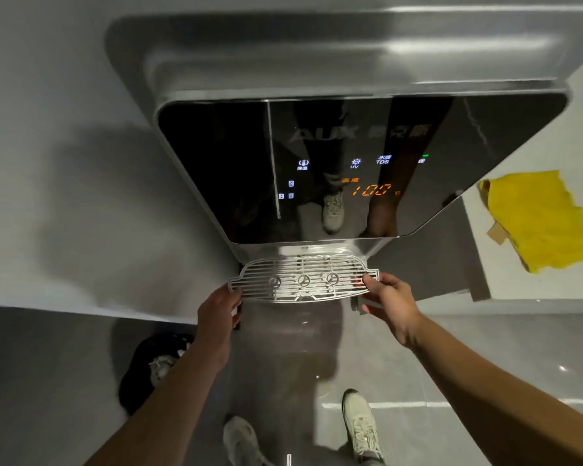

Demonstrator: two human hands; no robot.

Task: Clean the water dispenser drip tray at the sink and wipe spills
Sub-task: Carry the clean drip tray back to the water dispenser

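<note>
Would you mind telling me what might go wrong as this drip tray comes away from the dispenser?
1. The drip tray is held only at its ends by the left hand and right hand; tilting it might spill any water inside onto the floor.
2. The grille on top may be loose and slide off.
3. The yellow cloth lies away on the counter, so spills could wait.

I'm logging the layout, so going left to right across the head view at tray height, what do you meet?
Left hand → drip tray → right hand → yellow cloth on the counter.
</note>
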